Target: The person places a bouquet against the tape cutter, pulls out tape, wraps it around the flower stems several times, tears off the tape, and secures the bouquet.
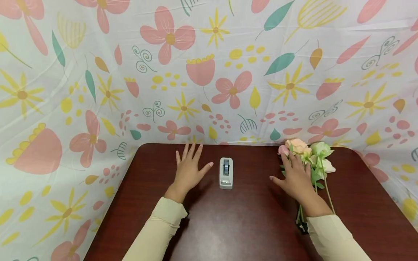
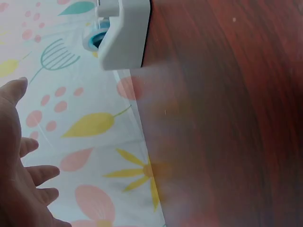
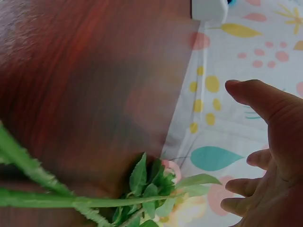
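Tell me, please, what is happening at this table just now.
A person has both bare hands out over the table, and neither is gripping anything. The left hand, fingers spread, is to the left of the tape dispenser and apart from it. The right hand is over the flowers, its fingers extended. The dispenser stands between the two hands, and the flowers lie on the right side of the table.

- Table [image 1: 251,232]: dark red-brown, wood-grained, glossy top; far corners rounded.
- Tape dispenser [image 1: 226,177], white: on the table's far half, near the middle.
- Flowers [image 1: 316,161], peach, pink, pale green: far right, stems toward the near edge.
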`<state>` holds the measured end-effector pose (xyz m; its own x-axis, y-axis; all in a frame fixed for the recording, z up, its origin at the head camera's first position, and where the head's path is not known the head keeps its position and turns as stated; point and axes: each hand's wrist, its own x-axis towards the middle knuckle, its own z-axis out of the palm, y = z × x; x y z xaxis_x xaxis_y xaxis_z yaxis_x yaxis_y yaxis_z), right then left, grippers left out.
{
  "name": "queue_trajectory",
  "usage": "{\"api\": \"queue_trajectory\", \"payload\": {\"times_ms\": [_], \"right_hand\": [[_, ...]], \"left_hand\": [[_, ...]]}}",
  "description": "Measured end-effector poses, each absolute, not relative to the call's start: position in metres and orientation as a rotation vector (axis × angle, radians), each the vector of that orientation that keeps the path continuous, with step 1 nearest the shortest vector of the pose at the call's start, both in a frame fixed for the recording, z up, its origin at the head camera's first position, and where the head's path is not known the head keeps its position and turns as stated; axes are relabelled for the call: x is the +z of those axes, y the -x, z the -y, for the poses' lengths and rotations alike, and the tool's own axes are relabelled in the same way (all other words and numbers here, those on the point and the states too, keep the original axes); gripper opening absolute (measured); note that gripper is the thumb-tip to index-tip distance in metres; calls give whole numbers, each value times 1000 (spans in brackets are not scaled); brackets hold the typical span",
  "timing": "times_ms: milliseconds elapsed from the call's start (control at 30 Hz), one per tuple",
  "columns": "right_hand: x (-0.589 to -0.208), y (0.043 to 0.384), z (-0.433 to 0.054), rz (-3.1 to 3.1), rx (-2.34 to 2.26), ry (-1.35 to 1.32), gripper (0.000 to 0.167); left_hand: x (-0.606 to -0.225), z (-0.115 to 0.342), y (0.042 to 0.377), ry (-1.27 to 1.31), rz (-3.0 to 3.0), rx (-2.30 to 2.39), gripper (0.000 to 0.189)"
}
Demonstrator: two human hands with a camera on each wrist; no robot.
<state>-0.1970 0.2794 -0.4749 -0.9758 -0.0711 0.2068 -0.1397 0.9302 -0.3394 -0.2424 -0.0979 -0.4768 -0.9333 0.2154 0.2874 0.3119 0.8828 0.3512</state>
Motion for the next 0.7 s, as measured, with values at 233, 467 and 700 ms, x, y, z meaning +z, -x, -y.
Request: {"api": "queue_trajectory", "payload": {"times_ms": [233,467,700], "right_hand": [[-481,193,-287,2895,508,-155,108],[-489,191,-295,2926,492,-138,106],[-497,188,-305,2920,480,-133,106]], "left_hand": [[-482,92,239,409,2827,-585,83],[-481,86,233,459,2818,-612,81],[-477,77,225,515,2837,-643,76]]}}
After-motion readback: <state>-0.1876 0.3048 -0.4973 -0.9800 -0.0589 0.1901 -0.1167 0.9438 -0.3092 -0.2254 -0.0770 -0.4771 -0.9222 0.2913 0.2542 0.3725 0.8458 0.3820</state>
